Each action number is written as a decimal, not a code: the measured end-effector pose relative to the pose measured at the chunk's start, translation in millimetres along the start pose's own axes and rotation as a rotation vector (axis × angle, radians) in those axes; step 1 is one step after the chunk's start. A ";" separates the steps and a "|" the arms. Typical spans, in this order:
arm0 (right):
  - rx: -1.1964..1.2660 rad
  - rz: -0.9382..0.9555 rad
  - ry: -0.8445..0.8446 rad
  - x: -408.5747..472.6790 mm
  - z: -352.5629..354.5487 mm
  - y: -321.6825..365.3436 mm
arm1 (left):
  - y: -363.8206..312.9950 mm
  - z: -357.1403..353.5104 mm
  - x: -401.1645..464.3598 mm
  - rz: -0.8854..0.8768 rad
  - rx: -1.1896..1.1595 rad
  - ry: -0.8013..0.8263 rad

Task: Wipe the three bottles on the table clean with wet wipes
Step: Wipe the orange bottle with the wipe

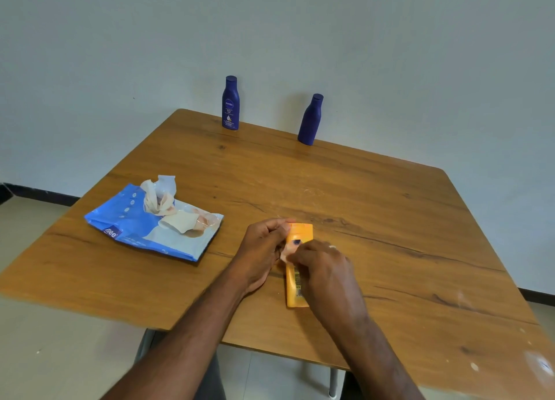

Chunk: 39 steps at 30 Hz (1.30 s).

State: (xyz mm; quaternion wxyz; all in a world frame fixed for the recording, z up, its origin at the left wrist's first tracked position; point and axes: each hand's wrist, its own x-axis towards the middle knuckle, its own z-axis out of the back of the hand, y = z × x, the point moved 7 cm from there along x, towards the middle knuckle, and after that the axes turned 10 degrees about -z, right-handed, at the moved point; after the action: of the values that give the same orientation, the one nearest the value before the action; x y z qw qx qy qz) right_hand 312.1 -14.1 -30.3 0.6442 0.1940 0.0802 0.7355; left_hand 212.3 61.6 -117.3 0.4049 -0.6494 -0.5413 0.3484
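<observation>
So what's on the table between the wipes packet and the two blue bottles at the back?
Nothing: in the head view, only bare wooden table lies between the wipes packet and the blue bottles.

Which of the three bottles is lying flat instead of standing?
The orange bottle, lying on the table under both hands. The two blue bottles stand upright at the far edge.

Setting: a plain, sparsely furnished indoor room, most likely domestic; the exact type cannot be determined. Indicators: a wood-grain desk (375,219) set against a bare pale wall (120,54), a dark skirting board (39,193), a light tiled floor (45,354), and toiletry bottles (230,103) standing at the desk's far edge.
</observation>
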 end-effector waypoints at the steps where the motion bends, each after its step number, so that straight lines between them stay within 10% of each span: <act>1: 0.018 0.007 0.014 -8.7 -1.3 0.1 | 0.5 0.8 -0.4 -0.009 0.015 -0.008; 10: 0.090 -0.162 -0.202 24.2 13.9 -19.3 | -1.6 -0.7 -0.7 -0.093 0.095 -0.011; 39: 0.292 -0.213 -0.169 2.4 -11.2 -24.8 | -18.1 4.2 10.9 -0.141 0.403 -0.047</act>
State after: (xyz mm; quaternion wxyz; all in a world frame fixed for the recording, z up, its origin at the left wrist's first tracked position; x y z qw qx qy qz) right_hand 330.2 -6.4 -49.3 0.6880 0.3366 0.1518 0.6248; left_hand 202.9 74.6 -102.9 0.5375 -0.5074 -0.5140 0.4353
